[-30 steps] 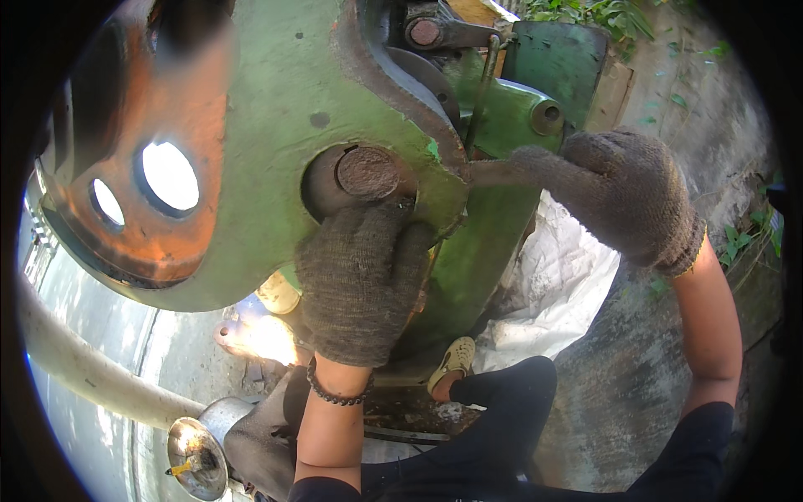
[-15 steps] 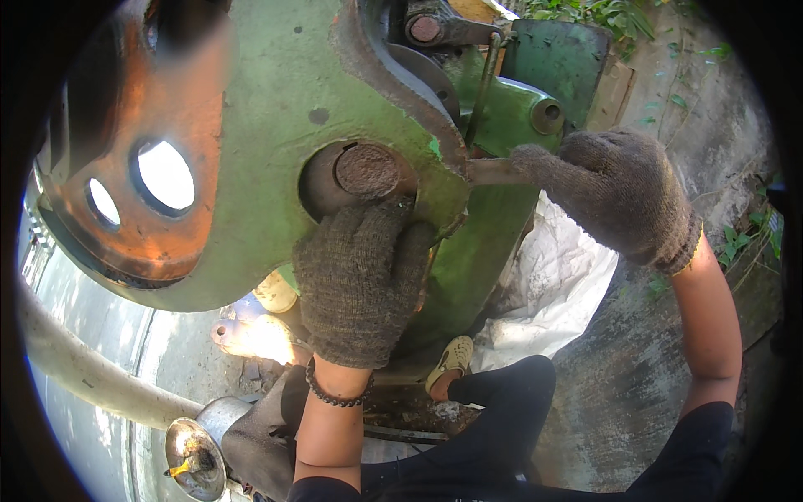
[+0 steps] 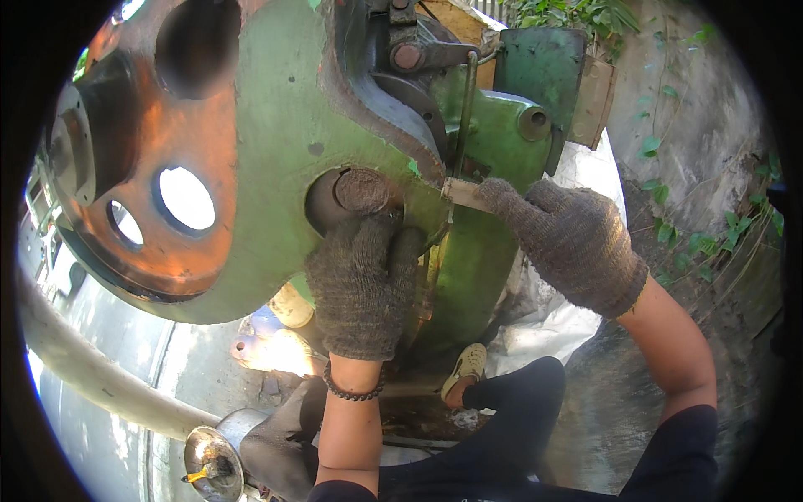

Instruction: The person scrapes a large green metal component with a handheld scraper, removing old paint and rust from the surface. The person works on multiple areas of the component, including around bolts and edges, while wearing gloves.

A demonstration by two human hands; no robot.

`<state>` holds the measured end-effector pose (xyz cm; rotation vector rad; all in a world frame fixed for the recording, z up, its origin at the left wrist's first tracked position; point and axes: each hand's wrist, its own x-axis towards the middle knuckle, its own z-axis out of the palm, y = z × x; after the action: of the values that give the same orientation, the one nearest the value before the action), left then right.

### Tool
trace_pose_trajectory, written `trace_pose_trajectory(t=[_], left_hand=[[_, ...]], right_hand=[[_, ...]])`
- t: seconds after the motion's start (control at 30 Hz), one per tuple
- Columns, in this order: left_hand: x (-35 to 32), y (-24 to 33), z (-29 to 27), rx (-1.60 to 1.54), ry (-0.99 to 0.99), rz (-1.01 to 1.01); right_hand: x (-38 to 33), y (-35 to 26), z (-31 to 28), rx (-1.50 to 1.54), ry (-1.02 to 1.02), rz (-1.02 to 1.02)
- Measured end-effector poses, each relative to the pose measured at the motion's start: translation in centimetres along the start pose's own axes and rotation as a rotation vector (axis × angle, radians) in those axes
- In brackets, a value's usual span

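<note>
Two dark brown knitted gloves (image 3: 361, 326) cover the left hand (image 3: 360, 284) and right hand (image 3: 577, 243). The right hand is clamped on a flat, dull grey-brown strip (image 3: 465, 194), thumb and fingers closed over one end. The left hand has its fingers together, their tips at the lower edge of a round recess (image 3: 319, 199) in a large green-painted metal machine body (image 3: 280, 134); whether they grip anything cannot be told. The left hand hides that lower edge, and the right hand's fingers hide the strip's near end. An orange metal section (image 3: 196, 259) with round holes lies to the left, a crumpled white sheet (image 3: 544, 330) lower right, and a thin bent metal rod (image 3: 464, 125) above the strip. The strip's bare end appears at the machine body's right edge, straight-sided and scuffed; contact is unclear. Inside the recess, the rusty round pin end (image 3: 361, 189) looks rough and reddish-brown.
</note>
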<state>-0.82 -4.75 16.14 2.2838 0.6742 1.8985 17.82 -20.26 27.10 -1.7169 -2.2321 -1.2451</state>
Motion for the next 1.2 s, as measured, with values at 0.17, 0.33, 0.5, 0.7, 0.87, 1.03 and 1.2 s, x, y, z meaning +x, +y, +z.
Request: trace_pose_trajectory(t=[0.17,0.33,0.5,0.7,0.87,1.03,1.2], left_hand=[[0.1,0.5,-0.5,-0.013,-0.083,-0.046],[0.0,0.0,-0.4,0.038,-0.059,-0.009],[-0.3,-0.2,-0.3,0.034,-0.058,0.006],[0.2,0.3,-0.9,0.003,-0.053,0.04],[0.3,0.0,-1.4,-0.03,-0.104,0.083],[0.4,-0.9,-5.1,-0.296,-0.146,-0.077],[4.3,-2.4,-7.4,-0.378,0.137,0.096]], right_hand=[[0.3,2.0,-0.9,-0.165,-0.036,-0.13],[3.2,2.8,-3.9,-0.264,-0.048,-0.305],[7.0,2.7,-5.8,-0.381,-0.072,-0.445],[7.9,2.0,-6.8,-0.232,-0.049,-0.446],[8.7,3.0,-7.3,-0.416,-0.162,-0.56],[10.4,2.7,-7.0,-0.382,-0.2,-0.583],[9.3,3.4,-6.8,-0.371,-0.092,-0.583]])
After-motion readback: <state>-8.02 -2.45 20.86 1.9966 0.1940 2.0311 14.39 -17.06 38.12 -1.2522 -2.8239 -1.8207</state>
